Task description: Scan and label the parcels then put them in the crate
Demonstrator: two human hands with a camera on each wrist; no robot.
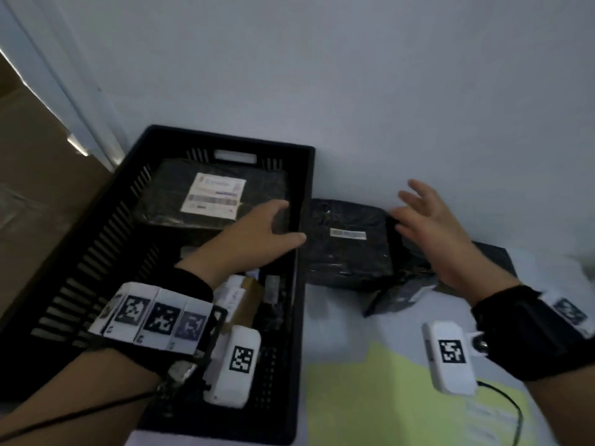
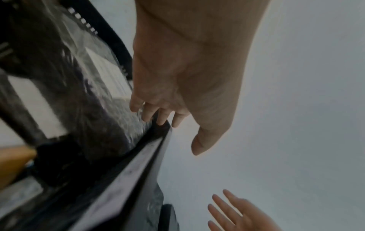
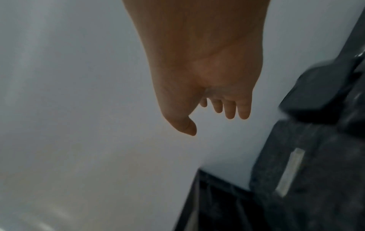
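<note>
A black slotted crate (image 1: 96, 239) stands on the left of the table. Inside lies a black parcel (image 1: 167, 194) with a white shipping label (image 1: 213, 195), and smaller boxes sit near its front. Just right of the crate lies another black parcel (image 1: 347, 252) bearing a small barcode strip (image 1: 347, 234). My left hand (image 1: 267, 233) hovers over the crate's right rim, fingers relaxed, holding nothing; the left wrist view shows my left hand (image 2: 168, 118) above the rim (image 2: 138, 171). My right hand (image 1: 428, 220) hangs open above the parcel's right edge, and my right hand (image 3: 221, 115) is empty in its own view.
A pale wall (image 1: 354, 75) rises directly behind crate and parcel. Another black bag (image 1: 402, 291) lies under the parcel at the right. A yellow-green sheet (image 1: 370, 397) covers the table front. Brown cardboard (image 1: 38, 175) stands to the left.
</note>
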